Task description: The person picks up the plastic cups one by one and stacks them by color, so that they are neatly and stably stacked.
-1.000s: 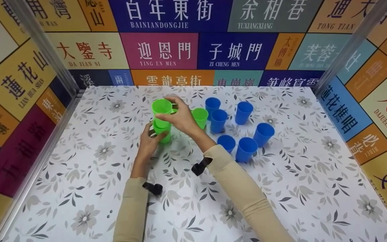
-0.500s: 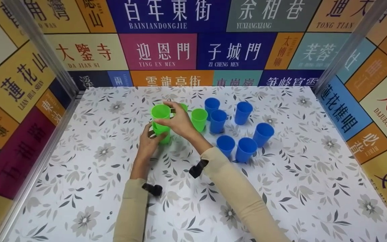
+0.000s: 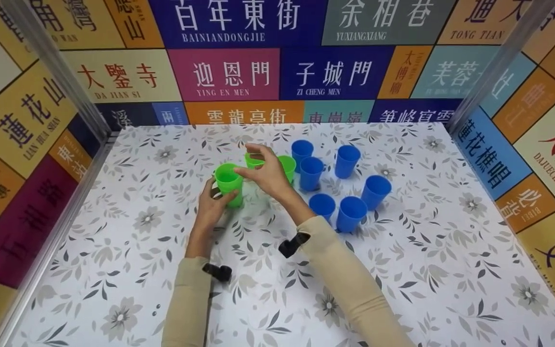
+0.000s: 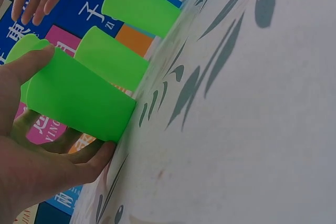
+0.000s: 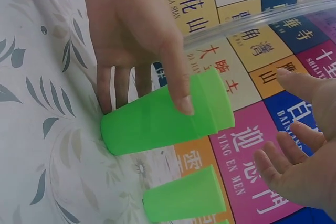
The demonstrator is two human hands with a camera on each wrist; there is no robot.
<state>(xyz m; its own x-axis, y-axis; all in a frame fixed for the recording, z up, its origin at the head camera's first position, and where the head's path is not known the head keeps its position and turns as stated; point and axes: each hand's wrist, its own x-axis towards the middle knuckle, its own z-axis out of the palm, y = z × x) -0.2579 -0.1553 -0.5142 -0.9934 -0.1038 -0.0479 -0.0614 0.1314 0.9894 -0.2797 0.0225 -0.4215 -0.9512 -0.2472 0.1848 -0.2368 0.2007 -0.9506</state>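
A stack of green plastic cups, one nested in another, stands upright on the table. My left hand grips it from the left side, thumb in front and fingers behind. In the right wrist view the inner cup's rim shows just past the outer cup. My right hand hovers to the right of the stack with fingers spread, holding nothing; in the right wrist view a gap separates it from the rim. Behind it stand two more green cups, one partly covered by its fingers, the other beside the blue cups.
Several blue cups stand upright on the right, among them a rear one, a right one and a front one. The tabletop has a leaf pattern. Printed panels enclose its back and sides.
My right hand has lowered the upper green cup into the one in my left hand, let go of it and drawn off to the right. The left hand has kept its grip.
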